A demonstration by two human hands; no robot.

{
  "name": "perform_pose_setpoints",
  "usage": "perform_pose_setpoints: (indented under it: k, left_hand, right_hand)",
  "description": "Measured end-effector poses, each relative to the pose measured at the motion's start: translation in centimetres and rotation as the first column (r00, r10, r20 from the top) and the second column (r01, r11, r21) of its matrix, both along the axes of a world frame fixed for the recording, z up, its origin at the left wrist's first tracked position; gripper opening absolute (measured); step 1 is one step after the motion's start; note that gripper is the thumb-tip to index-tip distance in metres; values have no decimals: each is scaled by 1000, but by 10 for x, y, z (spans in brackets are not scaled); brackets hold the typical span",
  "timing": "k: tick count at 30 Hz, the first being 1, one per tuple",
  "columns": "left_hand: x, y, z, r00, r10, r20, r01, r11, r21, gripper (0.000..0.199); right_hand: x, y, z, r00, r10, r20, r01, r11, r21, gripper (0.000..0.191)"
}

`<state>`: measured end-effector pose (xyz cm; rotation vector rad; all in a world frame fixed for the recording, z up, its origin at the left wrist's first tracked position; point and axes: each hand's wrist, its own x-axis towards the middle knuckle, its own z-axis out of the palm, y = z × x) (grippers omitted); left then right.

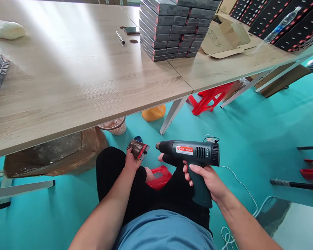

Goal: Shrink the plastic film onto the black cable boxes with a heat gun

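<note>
Heat gun point(195, 152) | right fingers point(186, 169) around it | left fingers point(129, 152) grasp box point(138, 148) | bin point(120, 129), possibly lined, under table point(75, 80)

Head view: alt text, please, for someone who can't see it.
A seated person's right hand grips a dark heat gun, its nozzle toward a small box in the left hand. Beyond is a wooden table bearing a tall stack of dark boxes; the floor is turquoise.

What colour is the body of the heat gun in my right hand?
The plastic heat gun is dark green with black parts; it shows in the head view.
</note>
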<state>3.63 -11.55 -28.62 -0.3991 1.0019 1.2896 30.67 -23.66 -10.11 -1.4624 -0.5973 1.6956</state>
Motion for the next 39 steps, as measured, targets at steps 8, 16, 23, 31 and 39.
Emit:
perform_pose_setpoints:
  k: [8, 16, 23, 31, 39]
  left_hand:
    - [1, -9, 10, 994, -109, 6, 108, 993, 48, 44]
    - [1, -13, 14, 992, -129, -5, 129, 987, 96, 46]
    - [2, -12, 12, 990, -143, -18, 144, 984, 105, 34]
    - [1, -13, 1, 989, -150, 7, 148, 982, 114, 29]
    - [0, -13, 4, 985, -169, -35, 172, 976, 132, 27]
  right_hand:
    - [0, -13, -2, 995, -11, -99, 7, 999, -41, 44]
    - [19, -19, 6, 986, 167, 2, -166, 981, -96, 44]
    - [20, -23, 7, 960, 233, 156, -223, 972, -79, 44]
    - [20, -22, 3, 940, 257, 227, -246, 966, -76, 43]
    - [21, -23, 9, 897, 363, 254, -350, 932, -95, 40]
